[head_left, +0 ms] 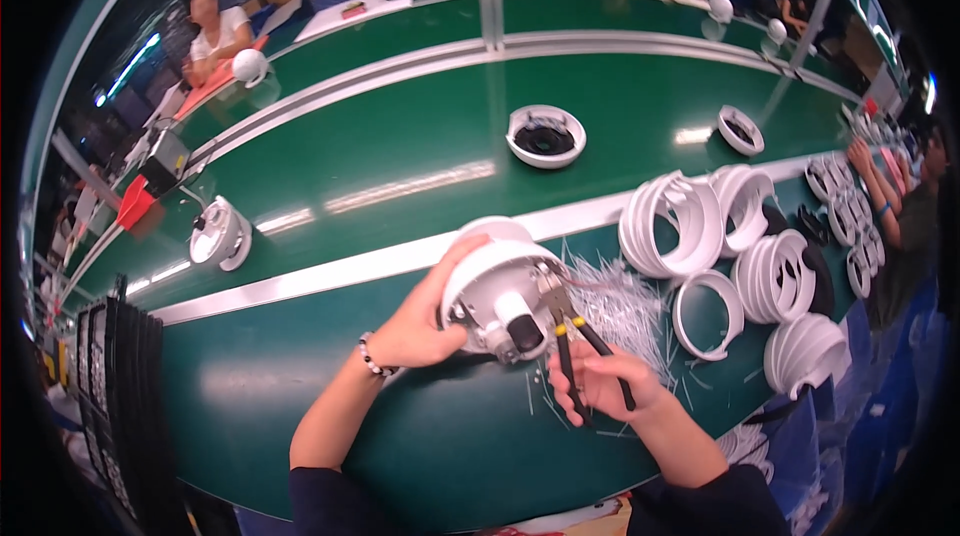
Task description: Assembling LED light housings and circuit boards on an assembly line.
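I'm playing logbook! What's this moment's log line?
left hand: holds white housing | right hand: holds pliers, jaws at housing's edge | nearby: white strips, white rings

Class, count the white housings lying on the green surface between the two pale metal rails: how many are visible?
3: a left housing, a middle housing with something black inside, and a right housing. Others may be hidden at the far right.

Passable on the left over the green worktop (260,381) as far as the black racks (105,386), but hampered beside the pliers (567,376) by the heap of thin white strips (630,311) and, farther right, barred by stacked white rings (636,236).
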Motion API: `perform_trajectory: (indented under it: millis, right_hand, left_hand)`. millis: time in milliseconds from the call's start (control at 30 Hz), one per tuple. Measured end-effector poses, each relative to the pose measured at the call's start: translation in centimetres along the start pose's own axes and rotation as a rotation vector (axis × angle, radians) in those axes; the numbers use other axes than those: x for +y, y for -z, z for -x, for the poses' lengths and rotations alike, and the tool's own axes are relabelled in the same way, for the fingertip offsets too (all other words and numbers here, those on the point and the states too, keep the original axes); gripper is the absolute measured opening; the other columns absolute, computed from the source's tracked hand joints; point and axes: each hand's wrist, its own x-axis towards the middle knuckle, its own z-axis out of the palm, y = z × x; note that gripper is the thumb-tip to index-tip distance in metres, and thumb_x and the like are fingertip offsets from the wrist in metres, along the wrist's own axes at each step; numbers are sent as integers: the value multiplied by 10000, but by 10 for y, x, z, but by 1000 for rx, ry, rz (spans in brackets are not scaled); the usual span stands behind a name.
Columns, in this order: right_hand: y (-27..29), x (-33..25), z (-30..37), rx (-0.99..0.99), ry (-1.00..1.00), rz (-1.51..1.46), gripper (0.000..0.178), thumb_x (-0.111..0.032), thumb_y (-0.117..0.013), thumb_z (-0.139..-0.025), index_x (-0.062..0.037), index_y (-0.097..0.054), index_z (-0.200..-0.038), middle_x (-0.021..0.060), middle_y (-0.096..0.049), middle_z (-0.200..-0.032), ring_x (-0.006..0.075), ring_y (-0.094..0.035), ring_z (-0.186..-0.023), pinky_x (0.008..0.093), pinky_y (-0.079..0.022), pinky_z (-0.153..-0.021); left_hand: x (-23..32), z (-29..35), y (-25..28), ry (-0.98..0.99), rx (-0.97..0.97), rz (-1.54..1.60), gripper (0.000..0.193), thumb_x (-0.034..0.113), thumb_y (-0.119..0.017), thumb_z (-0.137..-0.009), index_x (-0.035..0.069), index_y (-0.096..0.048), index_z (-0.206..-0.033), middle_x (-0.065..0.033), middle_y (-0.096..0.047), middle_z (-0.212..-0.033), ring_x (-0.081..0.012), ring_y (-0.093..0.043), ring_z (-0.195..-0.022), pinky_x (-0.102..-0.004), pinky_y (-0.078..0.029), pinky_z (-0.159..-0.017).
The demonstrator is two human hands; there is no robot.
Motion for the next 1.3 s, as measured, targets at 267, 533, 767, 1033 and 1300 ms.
perform_trajectory:
  millis: [267, 533, 767, 1033, 1300]
  right_hand:
    - [-4, 8, 0, 58, -45, -32, 312, -225, -487, -830, -9, -451, -1052, 84, -487, -838, 188, -498, -701, 291, -410, -516]
    - [3, 18, 0, 0, -106, -134, 393, -255, -523, -795, -1, -458, -1088, 113, -481, -855, 220, -493, -718, 318, -410, -534]
    - [9, 22, -1, 5, -92, -188, 394, -233, -507, -786, 1, -454, -1099, 121, -485, -881, 244, -490, -746, 346, -420, -572]
    - [2, 20, -3, 15, 43, -188, 405, -207, -502, -761, -25, -433, -1116, 128, -485, -902, 263, -496, -786, 389, -430, -631]
    - [-2, 23, -3, -16, 36, -166, 410, -199, -517, -743, -24, -430, -1104, 132, -479, -904, 269, -493, -786, 398, -428, -629]
  left_hand:
    - [-5, -4, 3, -27, 86, -25, 800, -62, -415, -565, 72, -217, -1328, -153, -297, -1298, -243, -295, -1222, -313, -226, -1002]
    - [-26, -4, 12, -69, 329, 45, 790, -86, -442, -587, 65, -208, -1326, -160, -332, -1272, -242, -330, -1207, -316, -256, -998]
    - [-30, -5, 13, -87, 363, 101, 779, -47, -468, -602, 54, -205, -1328, -161, -339, -1266, -233, -351, -1188, -311, -281, -986]
    - [-17, 4, 11, -674, 703, -1004, 747, -36, -634, -552, 201, -391, -1218, -270, -278, -1305, -477, -304, -1180, -426, -466, -794]
    - [8, 18, 24, -857, 708, -1121, 706, 119, -731, -575, 279, -386, -1170, -259, -228, -1337, -481, -252, -1211, -531, -293, -949]
